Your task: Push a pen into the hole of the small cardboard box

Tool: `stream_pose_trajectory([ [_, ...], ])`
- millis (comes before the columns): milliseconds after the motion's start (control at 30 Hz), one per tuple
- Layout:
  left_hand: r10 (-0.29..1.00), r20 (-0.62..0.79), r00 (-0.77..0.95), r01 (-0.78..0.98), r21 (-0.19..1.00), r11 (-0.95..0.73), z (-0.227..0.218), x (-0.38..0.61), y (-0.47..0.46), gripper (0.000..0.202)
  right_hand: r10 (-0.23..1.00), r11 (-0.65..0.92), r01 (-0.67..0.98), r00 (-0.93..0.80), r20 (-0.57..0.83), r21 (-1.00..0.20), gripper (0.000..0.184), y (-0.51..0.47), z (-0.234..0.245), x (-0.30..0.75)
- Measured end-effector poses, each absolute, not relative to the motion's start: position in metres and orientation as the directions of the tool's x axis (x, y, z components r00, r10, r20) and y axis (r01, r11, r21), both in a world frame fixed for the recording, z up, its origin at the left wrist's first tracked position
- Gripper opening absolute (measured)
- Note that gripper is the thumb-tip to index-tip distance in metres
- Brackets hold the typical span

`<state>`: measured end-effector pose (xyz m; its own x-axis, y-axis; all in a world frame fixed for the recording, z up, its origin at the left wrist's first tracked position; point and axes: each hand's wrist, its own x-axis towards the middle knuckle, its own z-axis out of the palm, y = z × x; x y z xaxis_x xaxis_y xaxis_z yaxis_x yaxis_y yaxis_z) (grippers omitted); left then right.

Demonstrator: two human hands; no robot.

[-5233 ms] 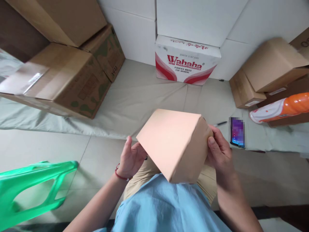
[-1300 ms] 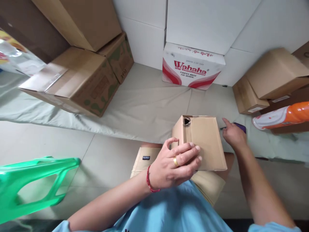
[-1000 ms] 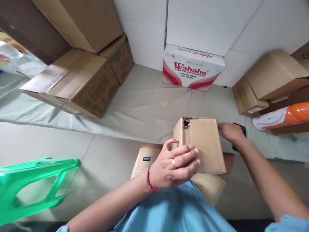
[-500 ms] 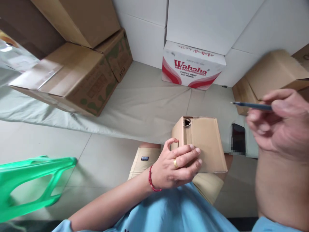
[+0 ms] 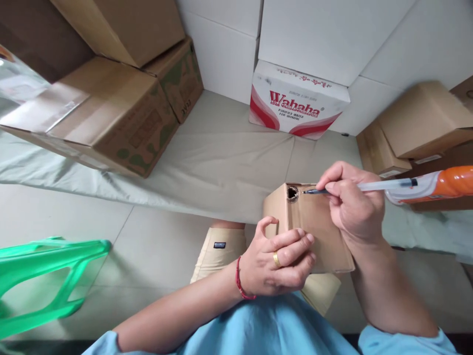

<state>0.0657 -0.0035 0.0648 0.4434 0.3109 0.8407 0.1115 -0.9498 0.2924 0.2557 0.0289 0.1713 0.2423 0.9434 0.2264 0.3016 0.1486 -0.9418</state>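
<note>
A small brown cardboard box (image 5: 325, 241) rests at the cloth's front edge, close to my body. Near its top left corner is a ragged round hole (image 5: 292, 193), dark inside. My left hand (image 5: 281, 264) grips the box's left side, its fingers lying over the near face and its thumb at the left edge. In my right hand (image 5: 354, 202) a pen (image 5: 384, 185) with a clear barrel is pinched between thumb and fingers. The pen's tip is at the box face, just right of the hole; whether it touches I cannot tell.
A white and red water carton (image 5: 299, 103) stands against the tiled wall. Large brown cartons (image 5: 121, 113) are stacked at left, with more boxes (image 5: 421, 123) at right. An orange-labelled bottle (image 5: 451, 182) lies at the right. A green plastic stool (image 5: 74, 286) is on the floor.
My right hand has come left and in over the box, bringing the pen tip from the air to beside the hole. My left hand keeps its hold on the box.
</note>
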Motion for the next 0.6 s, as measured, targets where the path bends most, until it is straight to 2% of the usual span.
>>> stream_pose_trajectory([
  [267, 0.328, 0.863, 0.383, 0.119, 0.306, -0.944, 0.0623, 0.0726, -0.0065, 0.016, 0.939, 0.145, 0.474, 0.211, 0.272, -0.868, 0.02, 0.0222, 0.172, 0.2539],
  [433, 0.33, 0.85, 0.411, 0.12, 0.309, -0.944, 0.0603, 0.07, -0.008, 0.02, 0.946, 0.133, 0.509, 0.189, 0.261, -0.851, 0.019, 0.0218, 0.1724, 0.2532],
  [600, 0.331, 0.853, 0.402, 0.113, 0.313, -0.943, 0.0612, 0.0703, -0.0076, 0.015, 0.949, 0.141, 0.584, 0.15, 0.276, -0.8, 0.019, 0.0228, 0.1758, 0.2522],
])
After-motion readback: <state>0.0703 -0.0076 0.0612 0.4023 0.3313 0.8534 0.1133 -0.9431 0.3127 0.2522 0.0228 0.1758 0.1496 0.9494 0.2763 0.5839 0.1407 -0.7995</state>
